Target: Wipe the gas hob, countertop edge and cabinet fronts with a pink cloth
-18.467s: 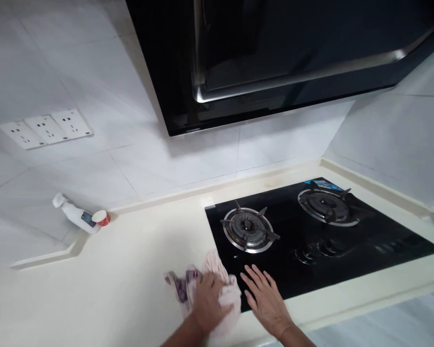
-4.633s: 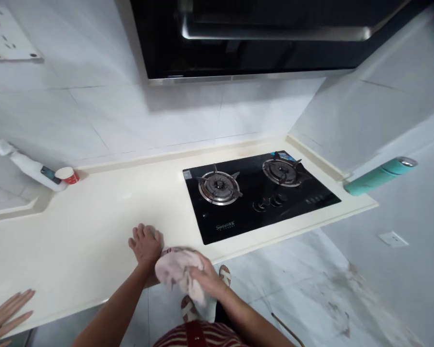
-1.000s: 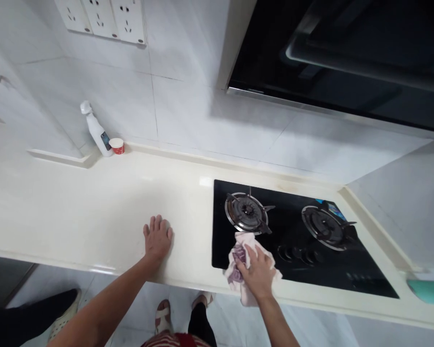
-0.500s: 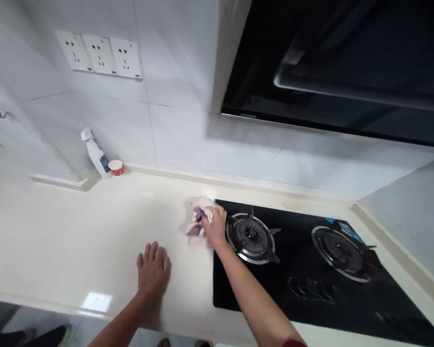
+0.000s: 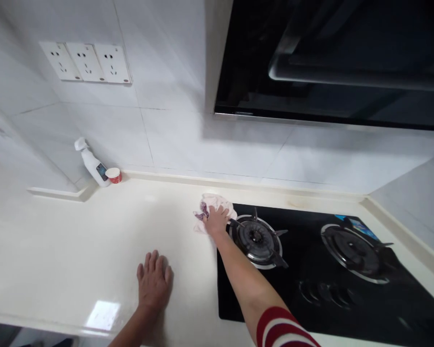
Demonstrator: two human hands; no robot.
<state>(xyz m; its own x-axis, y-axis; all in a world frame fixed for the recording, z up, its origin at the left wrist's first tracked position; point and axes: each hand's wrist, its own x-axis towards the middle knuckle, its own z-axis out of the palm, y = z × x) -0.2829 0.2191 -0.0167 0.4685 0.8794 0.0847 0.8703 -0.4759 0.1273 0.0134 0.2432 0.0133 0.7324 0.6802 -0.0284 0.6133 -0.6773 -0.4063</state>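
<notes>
My right hand [image 5: 217, 220] presses down on a crumpled pale pink and purple cloth [image 5: 217, 200] and grips it. The cloth spreads out past my fingertips, at the back left corner of the black glass gas stove [image 5: 238, 289], partly on the counter and partly over the stove's edge. Just right of that hand is the left burner [image 5: 256, 236] with its metal pan support. My left hand [image 5: 154, 284] lies flat on the cream countertop [image 5: 75, 246], fingers out and holding nothing.
A white spray bottle [image 5: 93, 165] and a small red and white paper cup [image 5: 114, 175] stand by the wall at the back left. The dark range hood [image 5: 329, 101] overhangs the stove. A second burner [image 5: 352, 253] sits to the right. Wall sockets [image 5: 88, 62] are upper left.
My right hand has pushed the cloth a little toward the back and right, and the cloth is more spread out. My left hand stays on the counter. The view has shifted slightly.
</notes>
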